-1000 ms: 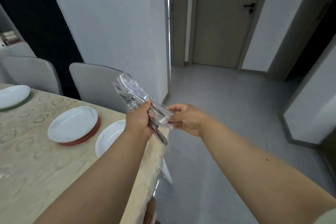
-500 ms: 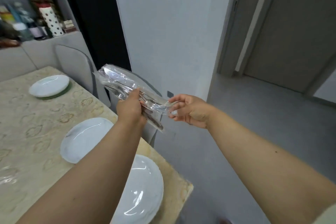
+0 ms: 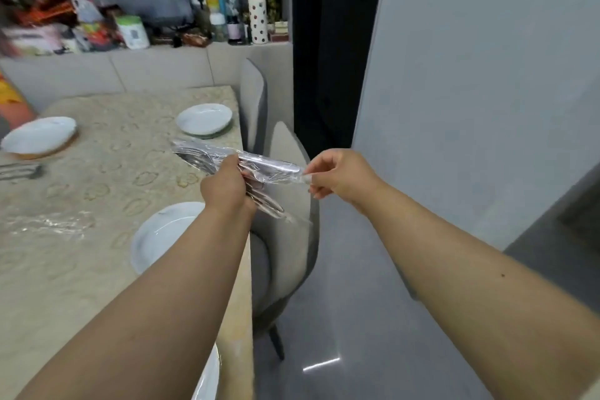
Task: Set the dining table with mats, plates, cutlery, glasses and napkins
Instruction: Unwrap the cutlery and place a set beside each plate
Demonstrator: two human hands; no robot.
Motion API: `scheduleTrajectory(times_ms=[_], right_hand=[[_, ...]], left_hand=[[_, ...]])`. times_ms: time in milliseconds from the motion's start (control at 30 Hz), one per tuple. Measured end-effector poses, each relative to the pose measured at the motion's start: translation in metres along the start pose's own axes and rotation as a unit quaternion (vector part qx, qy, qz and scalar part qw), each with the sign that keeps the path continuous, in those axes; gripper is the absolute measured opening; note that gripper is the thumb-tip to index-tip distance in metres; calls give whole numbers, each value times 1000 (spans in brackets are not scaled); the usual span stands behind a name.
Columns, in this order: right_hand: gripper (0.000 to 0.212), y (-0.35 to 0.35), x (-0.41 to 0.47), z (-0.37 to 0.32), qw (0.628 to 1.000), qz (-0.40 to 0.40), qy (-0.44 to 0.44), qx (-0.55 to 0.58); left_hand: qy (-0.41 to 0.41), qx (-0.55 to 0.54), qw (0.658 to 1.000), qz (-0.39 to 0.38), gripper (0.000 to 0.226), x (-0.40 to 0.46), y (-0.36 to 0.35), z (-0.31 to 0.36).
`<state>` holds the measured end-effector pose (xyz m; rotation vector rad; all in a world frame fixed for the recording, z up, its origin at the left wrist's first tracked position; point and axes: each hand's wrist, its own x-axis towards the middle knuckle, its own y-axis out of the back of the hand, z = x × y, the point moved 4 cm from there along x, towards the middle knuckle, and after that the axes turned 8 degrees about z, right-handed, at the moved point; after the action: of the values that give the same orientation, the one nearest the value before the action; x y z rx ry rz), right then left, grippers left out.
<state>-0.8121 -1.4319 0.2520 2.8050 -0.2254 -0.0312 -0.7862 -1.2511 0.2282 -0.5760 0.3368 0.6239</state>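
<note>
Both hands are holding the cutlery (image 3: 207,159) above the table (image 3: 97,178) edge — our left hand (image 3: 225,187) is gripping the bundle, our right hand (image 3: 337,174) is pinching its wrap (image 3: 279,169).

The view swings left, away from the hallway door and onto the dining table (image 3: 97,178); a cluttered shelf (image 3: 136,26) now fills the far wall. The left hand (image 3: 225,188) and right hand (image 3: 341,177) move farther apart, so the clear plastic bag (image 3: 269,167) of cutlery (image 3: 198,157) lies stretched flatter between them. A plate on a brown mat (image 3: 37,136), loose forks (image 3: 19,170) and crumpled wrap (image 3: 48,224) come into sight
</note>
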Motion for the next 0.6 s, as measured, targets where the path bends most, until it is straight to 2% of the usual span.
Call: scheduleTrajectory(times_ms=[133, 200, 367, 500, 600], right_hand=[[13, -13, 46, 8, 999, -32, -30, -28], [10, -28, 66, 13, 995, -56, -75, 23], [22, -65, 112, 29, 969, -87, -204, 112], [8, -86, 150, 30, 955, -79, -247, 147], [15, -106, 169, 27, 941, -97, -267, 184]], left_hand=[[-19, -26, 999, 38, 20, 29, -3, -2], [-24, -29, 998, 52, 23, 45, -5, -2], [-11, -71, 993, 89, 20, 81, -14, -5], [-13, -105, 990, 94, 26, 101, -29, 1], [-19, -105, 986, 128, 23, 118, -26, 8]])
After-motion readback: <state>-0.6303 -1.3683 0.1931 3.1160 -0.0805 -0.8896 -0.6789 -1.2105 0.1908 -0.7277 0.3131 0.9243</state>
